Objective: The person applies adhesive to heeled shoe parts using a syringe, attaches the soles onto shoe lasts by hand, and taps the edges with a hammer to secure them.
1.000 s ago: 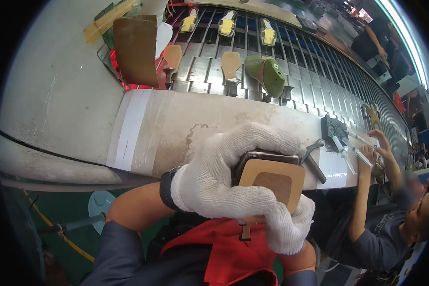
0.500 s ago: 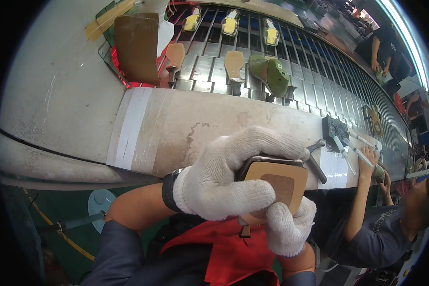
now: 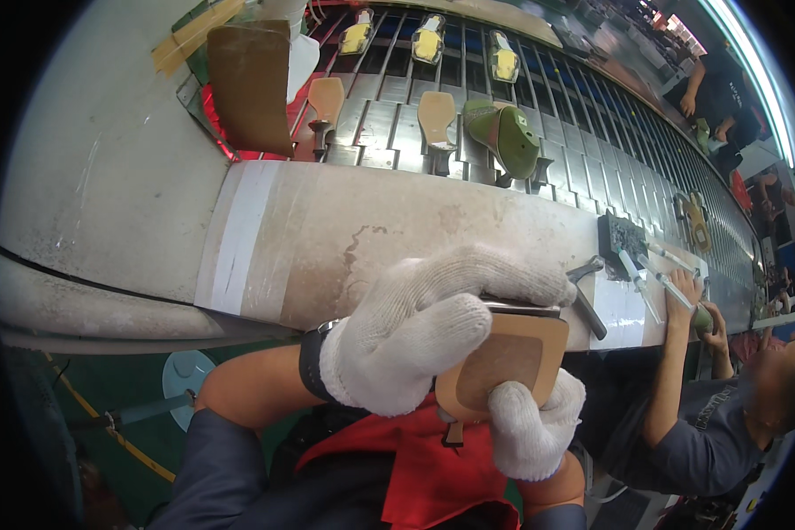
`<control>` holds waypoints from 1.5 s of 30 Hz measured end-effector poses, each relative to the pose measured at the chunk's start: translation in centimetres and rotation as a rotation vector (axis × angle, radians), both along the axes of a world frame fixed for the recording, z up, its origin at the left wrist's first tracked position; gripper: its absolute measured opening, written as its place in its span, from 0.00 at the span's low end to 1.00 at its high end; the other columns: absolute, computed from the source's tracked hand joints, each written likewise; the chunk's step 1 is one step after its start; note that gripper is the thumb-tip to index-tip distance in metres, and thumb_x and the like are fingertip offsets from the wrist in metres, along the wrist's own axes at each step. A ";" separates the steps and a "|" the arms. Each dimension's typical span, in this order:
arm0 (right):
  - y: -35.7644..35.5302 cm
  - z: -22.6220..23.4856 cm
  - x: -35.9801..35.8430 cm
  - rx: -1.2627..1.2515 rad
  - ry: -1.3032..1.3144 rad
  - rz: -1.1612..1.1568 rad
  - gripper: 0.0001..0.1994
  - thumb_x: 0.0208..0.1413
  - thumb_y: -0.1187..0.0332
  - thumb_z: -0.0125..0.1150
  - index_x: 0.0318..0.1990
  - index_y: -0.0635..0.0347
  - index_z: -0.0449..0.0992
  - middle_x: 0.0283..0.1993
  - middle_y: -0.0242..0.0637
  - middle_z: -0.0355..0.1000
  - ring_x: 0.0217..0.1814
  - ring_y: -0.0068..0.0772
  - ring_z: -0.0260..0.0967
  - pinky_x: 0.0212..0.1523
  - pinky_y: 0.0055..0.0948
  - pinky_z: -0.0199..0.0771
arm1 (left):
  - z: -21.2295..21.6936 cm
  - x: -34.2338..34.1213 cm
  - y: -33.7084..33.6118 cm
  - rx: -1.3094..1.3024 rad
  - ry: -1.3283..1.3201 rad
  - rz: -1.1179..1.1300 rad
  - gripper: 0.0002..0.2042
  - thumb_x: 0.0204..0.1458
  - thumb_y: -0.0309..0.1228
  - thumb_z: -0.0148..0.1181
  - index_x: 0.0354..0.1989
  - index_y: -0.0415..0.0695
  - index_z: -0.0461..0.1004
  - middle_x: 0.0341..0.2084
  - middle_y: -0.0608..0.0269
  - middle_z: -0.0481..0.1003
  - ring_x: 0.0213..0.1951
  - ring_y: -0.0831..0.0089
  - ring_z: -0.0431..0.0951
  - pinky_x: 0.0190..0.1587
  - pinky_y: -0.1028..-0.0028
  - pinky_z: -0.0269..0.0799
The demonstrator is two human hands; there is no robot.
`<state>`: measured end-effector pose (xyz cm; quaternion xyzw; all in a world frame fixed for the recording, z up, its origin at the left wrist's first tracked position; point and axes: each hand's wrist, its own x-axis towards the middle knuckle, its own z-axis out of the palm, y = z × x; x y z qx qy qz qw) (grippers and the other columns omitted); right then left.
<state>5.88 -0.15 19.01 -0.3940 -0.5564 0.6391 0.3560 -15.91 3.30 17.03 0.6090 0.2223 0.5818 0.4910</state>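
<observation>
Both my hands wear white knitted gloves. Between them is a tan heeled shoe sole (image 3: pixel 495 362) with a darker, shiny patch on its face and a small dark heel tip at its lower end. My left hand (image 3: pixel 415 331) is closed round the sole's upper left, its fingers behind the top edge and its thumb along the upper left of the face. At the lower right, my right hand (image 3: pixel 539 424) pinches the sole, thumb on the face and other fingers mostly hidden behind. A hammer (image 3: pixel 585 305) lies on the bench just beyond the sole's top right.
Beyond the pale bench (image 3: pixel 415 212) runs a slatted metal conveyor (image 3: pixel 389 132) carrying tan heeled soles (image 3: pixel 436 119), a green shoe last (image 3: pixel 506 141) and yellow-filled clear packs (image 3: pixel 428 40). A black block (image 3: pixel 623 237) and syringes (image 3: pixel 654 274) lie right, near a co-worker's hands (image 3: pixel 683 296).
My left thumb has lifted from the middle of the sole toward its upper left, baring more of the dark patch. The sole is tilted slightly differently; my right hand stays at its lower right.
</observation>
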 end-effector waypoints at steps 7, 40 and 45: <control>-0.6 0.5 -0.8 -0.001 -0.050 -0.016 0.10 0.70 0.70 0.70 0.44 0.70 0.90 0.31 0.39 0.87 0.29 0.24 0.82 0.31 0.29 0.82 | 2.4 -0.8 -1.6 -0.198 -0.006 0.000 0.28 0.78 0.46 0.47 0.62 0.29 0.79 0.57 0.35 0.85 0.57 0.53 0.89 0.62 0.55 0.85; 6.7 -1.8 -0.4 -0.073 0.270 -0.141 0.22 0.75 0.66 0.64 0.65 0.77 0.76 0.52 0.53 0.86 0.42 0.38 0.89 0.45 0.35 0.94 | -2.3 0.7 4.2 -0.134 -0.081 0.013 0.38 0.65 0.38 0.69 0.78 0.32 0.62 0.64 0.48 0.77 0.63 0.62 0.80 0.69 0.63 0.74; 6.5 -2.1 -0.1 -0.031 0.264 -0.070 0.22 0.74 0.66 0.64 0.65 0.79 0.76 0.50 0.54 0.86 0.39 0.38 0.89 0.42 0.36 0.94 | -2.0 0.6 3.9 -0.144 -0.102 0.010 0.38 0.66 0.37 0.67 0.79 0.30 0.62 0.62 0.43 0.78 0.63 0.57 0.80 0.68 0.60 0.75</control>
